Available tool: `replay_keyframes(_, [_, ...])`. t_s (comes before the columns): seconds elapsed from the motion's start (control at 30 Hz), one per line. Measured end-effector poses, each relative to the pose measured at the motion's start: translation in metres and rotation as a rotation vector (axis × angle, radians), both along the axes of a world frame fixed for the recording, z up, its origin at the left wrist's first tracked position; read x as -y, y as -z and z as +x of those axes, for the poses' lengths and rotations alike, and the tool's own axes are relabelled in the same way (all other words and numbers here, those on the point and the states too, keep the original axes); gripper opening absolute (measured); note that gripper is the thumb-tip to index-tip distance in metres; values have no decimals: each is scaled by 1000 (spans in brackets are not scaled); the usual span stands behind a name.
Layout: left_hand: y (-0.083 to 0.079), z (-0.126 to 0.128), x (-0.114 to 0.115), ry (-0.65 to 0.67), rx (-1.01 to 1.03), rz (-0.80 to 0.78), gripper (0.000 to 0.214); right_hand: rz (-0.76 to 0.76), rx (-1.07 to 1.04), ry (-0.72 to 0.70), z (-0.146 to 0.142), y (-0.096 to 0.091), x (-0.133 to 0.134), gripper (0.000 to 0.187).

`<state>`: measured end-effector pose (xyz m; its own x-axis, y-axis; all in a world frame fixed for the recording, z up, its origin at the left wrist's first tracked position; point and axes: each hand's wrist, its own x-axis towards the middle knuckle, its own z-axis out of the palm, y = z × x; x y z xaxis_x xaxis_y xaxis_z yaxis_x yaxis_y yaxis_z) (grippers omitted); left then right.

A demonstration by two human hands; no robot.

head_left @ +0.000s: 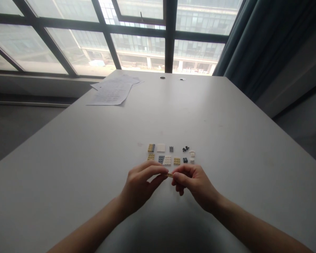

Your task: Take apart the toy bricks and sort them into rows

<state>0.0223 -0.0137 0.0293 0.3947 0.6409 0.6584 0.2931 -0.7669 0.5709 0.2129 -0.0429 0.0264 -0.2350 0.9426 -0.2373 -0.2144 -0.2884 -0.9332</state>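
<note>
Between my two hands is a thin tan building-brick plate (170,175), held level just above the table. My left hand (143,181) pinches its left end with thumb and fingers. At its right end, the thumb and forefinger of my right hand (193,177) are closed on it. Just beyond my fingers lie a tan plate (151,157), a grey wedge plate (161,160), a white studded plate (168,160), a yellowish plate (176,161) and a black brick (185,160). Fingers cover most of the held piece.
Farther back lie a tan-and-grey plate (151,147), a smooth white tile (161,147), a grey piece (171,149), small black pieces (185,149) and small white pieces (192,153). Printed papers (110,92) rest at the white table's (189,116) far left, before windows. A dark curtain (252,45) hangs right.
</note>
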Motion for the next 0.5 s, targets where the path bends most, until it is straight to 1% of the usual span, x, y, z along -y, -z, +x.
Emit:
replay_keyframes(0.07, [-2, -1, -1, -9, -4, -150, 10, 24, 29, -24, -1, 2, 2, 26])
replay_keyframes(0.17, [-3, -3, -1, -34, 7, -418, 7, 122, 117, -54, -3, 4, 6, 27])
replay_keyframes(0.23, [-2, -3, 1, -31, 64, -611, 9, 173, 180, -74, -4, 5, 9, 27])
replay_keyframes(0.3, [-1, -2, 5, 4, 142, -781, 14, 207, 235, -91, -6, 7, 12, 26])
replay_keyframes(0.4, [-2, -2, 9, 52, 257, -925, 19, 293, 344, -107, -11, 10, 17, 22])
replay_keyframes(0.43, [-3, -4, 9, 38, 300, -945, 21, 329, 393, -114, -12, 12, 19, 19])
replay_keyframes(0.5, [-3, -14, 3, -58, 364, -954, 24, 406, 486, -138, -15, 15, 22, 12])
